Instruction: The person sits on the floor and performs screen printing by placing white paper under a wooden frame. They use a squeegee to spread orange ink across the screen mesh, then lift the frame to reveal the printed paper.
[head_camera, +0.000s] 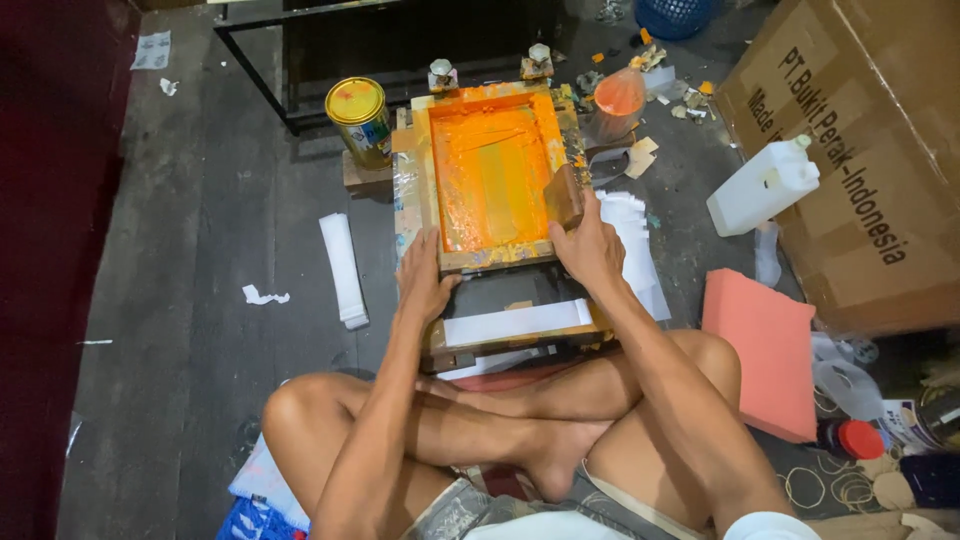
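Dark grey wooden floorboards fill my view, and I sit cross-legged on them with a small screen-printing stand in front of my knees. At the centre lies the wooden printing frame coated in thick orange ink, hinged at its twelve o'clock edge under two metal clamp knobs. My left hand rests at the frame's seven o'clock corner, fingers spread flat and curled over the lower rail, pressing or gripping it. My right hand is at the five o'clock corner, closed around the brown wooden squeegee block, which stands against the frame's three o'clock side with its edge on the inked mesh. Below the frame, at six o'clock, a white paper strip lies on the dark printing board. I judge the step in hand to be the ink pull, either just finished or about to begin; I cannot tell which. The next move, as I read it, calls for a steady left-hand hold on the frame while the squeegee is either drawn evenly across the mesh or parked before the frame is lifted off the paper. At eleven o'clock stands a yellow-lidded metal can; at nine o'clock a stack of white paper strips; at two o'clock a white plastic jug leans near a large brown cardboard box; at four o'clock lies a salmon-pink foam pad.
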